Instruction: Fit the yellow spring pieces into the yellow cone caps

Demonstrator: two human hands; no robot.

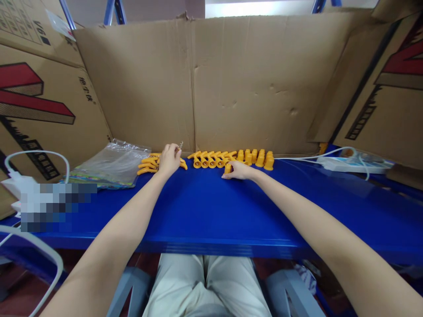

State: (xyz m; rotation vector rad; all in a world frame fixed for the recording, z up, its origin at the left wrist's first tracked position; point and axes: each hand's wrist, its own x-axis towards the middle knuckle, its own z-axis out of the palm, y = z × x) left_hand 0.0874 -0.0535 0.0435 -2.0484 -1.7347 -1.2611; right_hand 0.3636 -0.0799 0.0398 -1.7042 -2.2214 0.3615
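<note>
My left hand [169,159] is pinched over a group of yellow curved pieces [148,165]. A short thin metal chain [181,144] sticks up from its fingertips; whether a yellow part hangs with it is hidden. My right hand [240,170] grips a small yellow cap-like piece [228,168] just above the blue table. Beside it, to the left, stands a row of yellow cup-shaped parts [213,164] with angled stems, their round openings facing me. Behind and right of that hand, several upright yellow caps [261,157] stand close together.
Clear plastic bags [112,165] lie in a stack at the left of the blue table [211,207]. A cardboard wall [264,83] closes off the back. At the right is a white power strip [353,164] with cables; a white plug [24,189] stands at the left.
</note>
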